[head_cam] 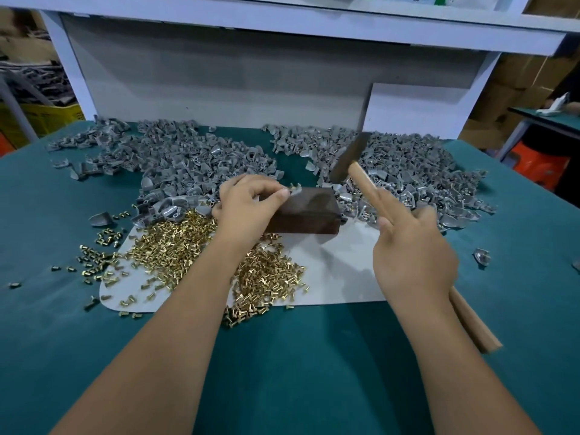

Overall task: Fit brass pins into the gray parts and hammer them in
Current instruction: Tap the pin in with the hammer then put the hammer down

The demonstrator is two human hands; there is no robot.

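My left hand [248, 205] pinches a small gray part [294, 190] with brass pins standing in it, on the far left corner of a dark metal block [309, 215]. My right hand [411, 246] grips the wooden handle of a hammer [350, 158], index finger stretched along the handle. The dark hammer head is raised above and right of the block. A heap of loose brass pins [175, 246] lies on a white sheet [345, 274] under my left forearm.
Two big piles of gray parts cover the back of the green table, one at the left [175, 158] and one at the right [401, 171]. A white panel [417, 111] leans at the back right. Stray pins and one gray part [481, 257] lie on the cloth.
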